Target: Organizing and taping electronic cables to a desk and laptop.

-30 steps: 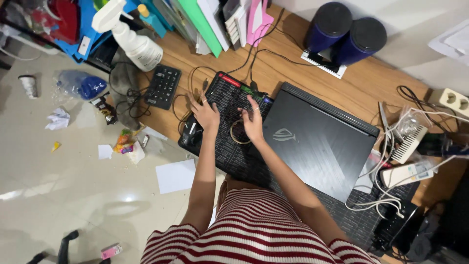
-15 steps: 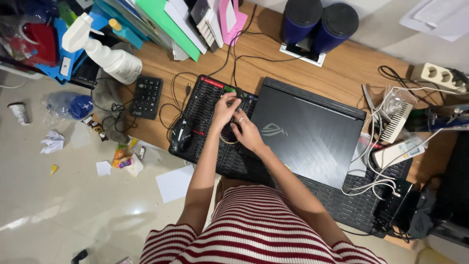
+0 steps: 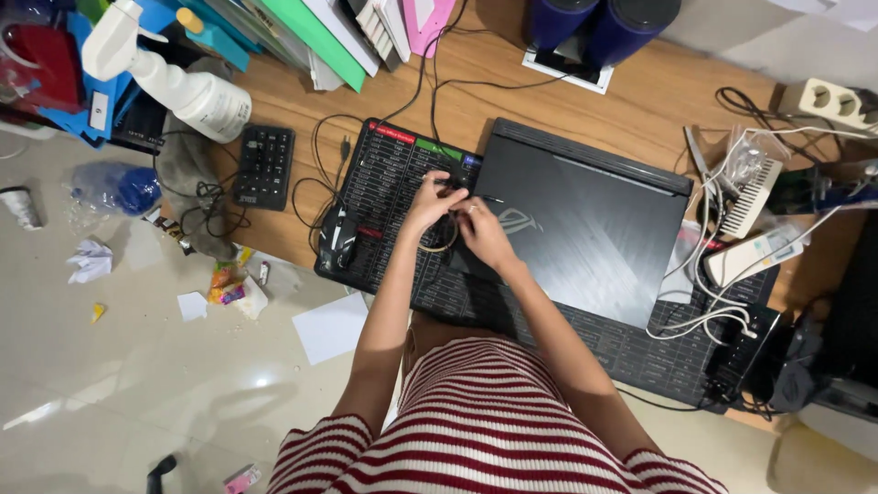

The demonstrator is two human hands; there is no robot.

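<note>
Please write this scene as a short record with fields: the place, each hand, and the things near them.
Place: wooden desk covered by a black printed desk mat
Left hand: on the mat, fingers at a small dark object, unclear
Right hand: beside the left hand, at the edge of the closed black laptop
Near: black computer mouse, thin yellowish ring, black number keypad, white spray bottle

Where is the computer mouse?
In the head view, the mouse sits on the left end of the black desk mat, left of the hands and right of the number keypad.
</note>
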